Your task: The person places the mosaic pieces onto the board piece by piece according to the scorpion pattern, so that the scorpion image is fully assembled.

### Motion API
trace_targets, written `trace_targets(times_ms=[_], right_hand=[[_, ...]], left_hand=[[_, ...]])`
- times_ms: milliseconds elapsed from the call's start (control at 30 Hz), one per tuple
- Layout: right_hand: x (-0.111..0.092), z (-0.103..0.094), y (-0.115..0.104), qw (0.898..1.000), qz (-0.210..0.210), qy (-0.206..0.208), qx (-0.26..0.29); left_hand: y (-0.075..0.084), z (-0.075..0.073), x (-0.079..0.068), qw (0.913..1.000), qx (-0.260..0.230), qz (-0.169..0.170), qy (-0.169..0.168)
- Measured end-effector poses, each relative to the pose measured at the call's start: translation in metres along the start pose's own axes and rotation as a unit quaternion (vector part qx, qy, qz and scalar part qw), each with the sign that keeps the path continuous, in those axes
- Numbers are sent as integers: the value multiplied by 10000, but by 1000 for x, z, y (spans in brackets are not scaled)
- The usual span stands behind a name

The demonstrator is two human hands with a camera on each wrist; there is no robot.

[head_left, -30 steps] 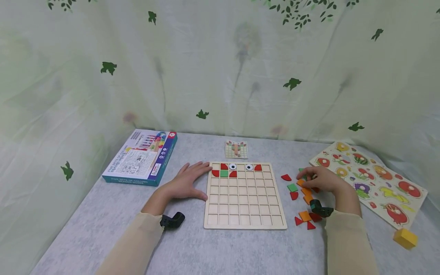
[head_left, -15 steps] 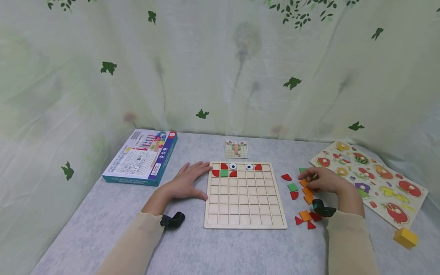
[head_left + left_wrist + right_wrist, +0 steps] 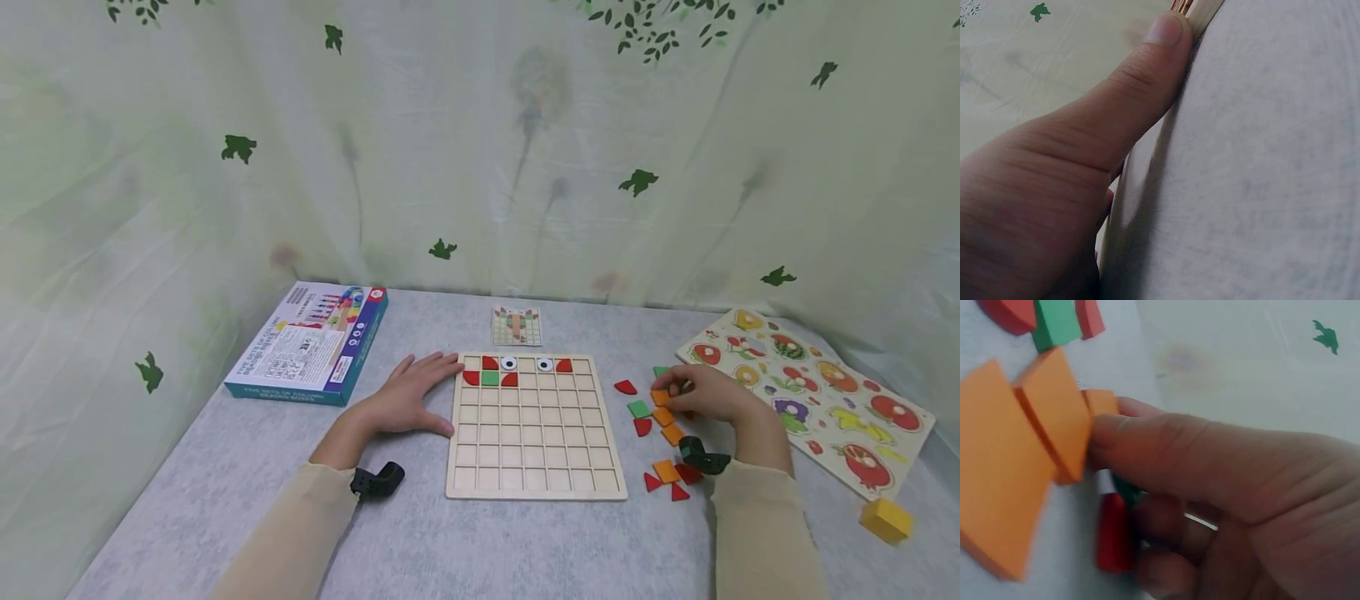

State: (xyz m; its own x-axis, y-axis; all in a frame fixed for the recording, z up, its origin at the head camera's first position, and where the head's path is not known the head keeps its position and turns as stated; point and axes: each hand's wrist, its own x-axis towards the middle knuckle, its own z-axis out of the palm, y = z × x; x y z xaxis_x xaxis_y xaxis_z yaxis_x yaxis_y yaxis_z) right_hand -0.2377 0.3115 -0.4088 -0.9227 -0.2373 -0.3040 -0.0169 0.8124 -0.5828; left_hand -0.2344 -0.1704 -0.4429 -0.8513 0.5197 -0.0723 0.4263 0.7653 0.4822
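A wooden grid board [image 3: 522, 454] lies in the middle of the table. Along its upper rows sit red quarter-round tiles [image 3: 563, 366], a green square tile [image 3: 490, 378] and two eye tiles [image 3: 544, 365]. My left hand [image 3: 401, 400] rests spread at the board's left edge, thumb and fingertips touching it; in the left wrist view the thumb [image 3: 1141, 75] presses that edge. To the right of the board, my right hand [image 3: 705, 392] pinches an orange square tile [image 3: 1102, 401] between thumb and index finger. More orange tiles [image 3: 1054, 415] lie just beside it, and a red piece [image 3: 1113, 534] is partly hidden under the curled fingers.
Loose red triangles [image 3: 678, 492] and other tiles lie right of the board. A small pattern card [image 3: 517, 327] stands behind it. A boxed set [image 3: 307, 342] is at back left, a fruit puzzle board [image 3: 817, 392] at right, with a yellow block [image 3: 886, 521] near it.
My right hand shifted slightly right, then a little back left, with the orange square tile moving along with its fingertips. The left hand and board stayed in place.
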Motion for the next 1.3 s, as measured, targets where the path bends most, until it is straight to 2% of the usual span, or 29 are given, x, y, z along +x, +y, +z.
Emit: trace_targets(times_ms=[167,400,567,800,933,1133,1300], right_hand=[[3,4,-5,9994,220,279,-34],[8,10,-15,9979,318,557,-130],[14,12,-21,9970,325,634,-292],[17,12,-28,9956,443,808,-196],[16,9,-36,9955,204,922,-123],[16,10,-50,9926,-268,1093,-463],[20,18,-63,9952,-440,858,172]], left_hand=[[1,-1,-1,10000,-11,-10,-17],[3,-3,-2,10000,7,69,15],[3,-3,-2,9999,30,84,60],[4,-3,-2,10000,-7,83,22],[5,-4,-2,10000,-6,68,39],[5,-3,-1,9999,6,97,26],[4,-3,-1,9999,38,95,21]])
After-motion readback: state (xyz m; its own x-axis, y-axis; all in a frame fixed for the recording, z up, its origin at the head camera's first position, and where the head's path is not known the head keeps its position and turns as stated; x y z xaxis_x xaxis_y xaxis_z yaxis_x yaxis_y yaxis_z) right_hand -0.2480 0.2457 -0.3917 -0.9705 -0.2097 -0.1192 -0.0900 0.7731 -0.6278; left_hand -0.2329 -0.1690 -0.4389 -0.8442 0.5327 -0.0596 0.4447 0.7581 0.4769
